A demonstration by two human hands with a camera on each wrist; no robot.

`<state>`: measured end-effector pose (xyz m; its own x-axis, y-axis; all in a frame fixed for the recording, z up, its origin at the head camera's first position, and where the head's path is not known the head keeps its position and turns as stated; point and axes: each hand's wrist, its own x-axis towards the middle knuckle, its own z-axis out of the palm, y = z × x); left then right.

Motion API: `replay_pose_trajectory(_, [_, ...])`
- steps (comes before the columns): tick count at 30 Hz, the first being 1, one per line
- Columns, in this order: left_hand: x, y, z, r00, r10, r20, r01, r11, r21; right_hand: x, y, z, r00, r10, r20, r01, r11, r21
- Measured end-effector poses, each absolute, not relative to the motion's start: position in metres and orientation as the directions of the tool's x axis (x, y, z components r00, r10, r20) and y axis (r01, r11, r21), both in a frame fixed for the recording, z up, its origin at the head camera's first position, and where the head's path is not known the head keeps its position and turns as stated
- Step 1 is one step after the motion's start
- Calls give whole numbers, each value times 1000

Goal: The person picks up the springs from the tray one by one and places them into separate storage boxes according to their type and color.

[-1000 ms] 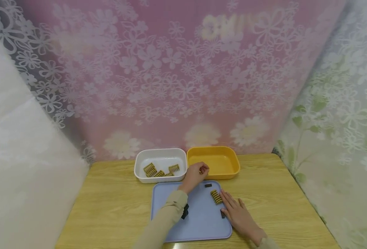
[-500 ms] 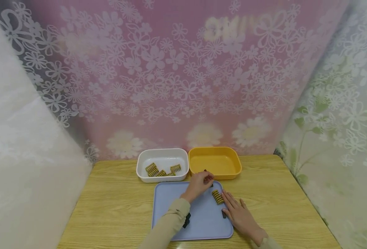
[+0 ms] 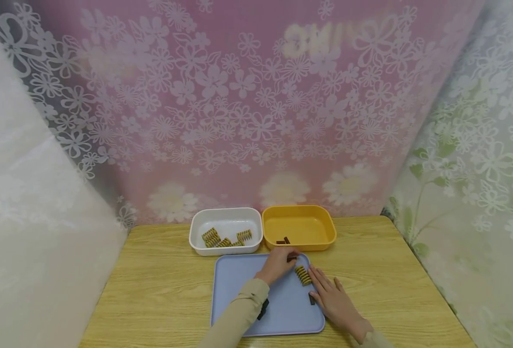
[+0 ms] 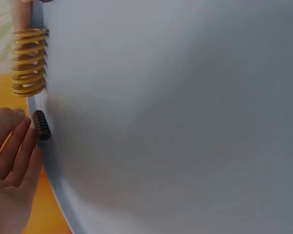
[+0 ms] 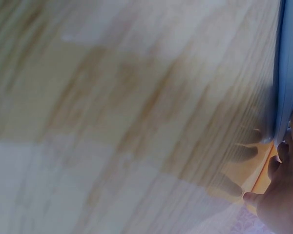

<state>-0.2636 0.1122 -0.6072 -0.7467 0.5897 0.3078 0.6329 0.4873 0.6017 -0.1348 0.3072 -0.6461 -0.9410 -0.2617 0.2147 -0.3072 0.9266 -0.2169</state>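
My left hand [image 3: 279, 263] reaches over the far right corner of the blue tray [image 3: 239, 261]. In the left wrist view its extended fingertips are right at a small dark spring [image 4: 41, 125] lying along the tray's rim. A larger yellow spring [image 3: 302, 275] lies nearby, beside the fingertips of my right hand [image 3: 335, 302]. That right hand rests with straight fingers along the tray's right edge, holding nothing. Another small dark spring [image 3: 312, 299] lies by its thumb. In the right wrist view only part of the right hand [image 5: 278, 195] shows, beside the tray's side.
Behind the tray stands a white bin [image 3: 226, 251] with several yellow springs [image 3: 210, 237]. To its right, a yellow bin [image 3: 300, 224] holds two dark springs [image 3: 286, 240] near its front wall. A wooden table [image 3: 152, 280] lies under everything, with a flowered curtain [image 3: 247, 121] behind.
My left hand has drawn back from the front of the yellow bin to the dark spring on the tray. Two dark springs now show in that bin. The right hand stays put.
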Motion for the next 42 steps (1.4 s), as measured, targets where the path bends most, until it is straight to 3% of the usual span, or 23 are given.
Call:
replay_pose_trajectory(9, [-261,104,-612,-760,601,248,613,537,579,-137,303,-647,-949,-271,163,-302,930,-211])
replay_pose_trajectory(15, [-262,99,-617,-771,587,246,599,539,592,-136,301,-647,-934,-283,220,-328,921,-209])
replay_pose_trajectory(32, [-254,84,-603,-776,539,328,603,480,637,-137,307,-647,-933,-268,239,-320,924,-212])
replay_pose_trajectory(42, [-266,81,-589,-780,526,339,607,500,618,-138,308,-648,-941,-278,195,-316,927,-202])
